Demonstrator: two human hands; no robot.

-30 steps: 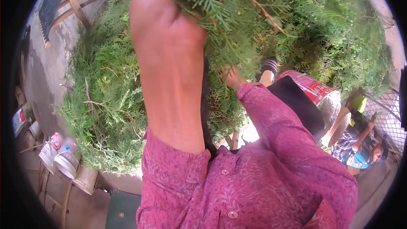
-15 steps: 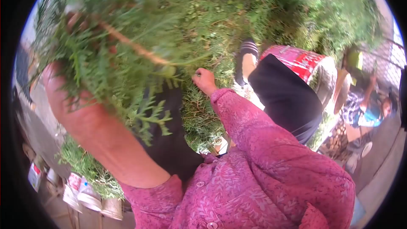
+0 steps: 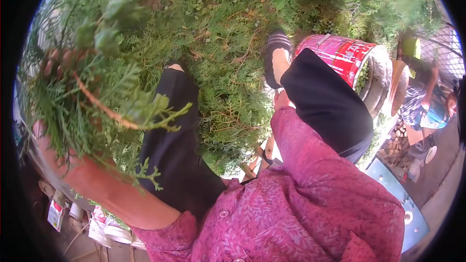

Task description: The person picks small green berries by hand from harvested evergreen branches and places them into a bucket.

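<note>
A leafy conifer branch (image 3: 104,104) with flat green sprays and a bare orange-brown stem is raised at the left side of the head view. My left hand (image 3: 68,63) is closed round it, its fingers partly covered by the foliage. Between my black-trousered legs lies a thick heap of similar cut conifer greenery (image 3: 228,87). Beside my right knee, low by the shoe, is my right hand (image 3: 282,100). Its fingers are mostly hidden, so I cannot see whether they hold anything.
A red-and-pink printed bucket (image 3: 340,58) lies tipped behind my right knee, with green bits at its mouth. Another person (image 3: 427,102) sits at the far right. White containers (image 3: 109,230) stand at the lower left; a blue-grey metal sheet (image 3: 400,199) is at the lower right.
My left hand has moved left and down with the branch. The right hand has moved right, from over the greenery to beside my right knee. The view has shifted slightly.
</note>
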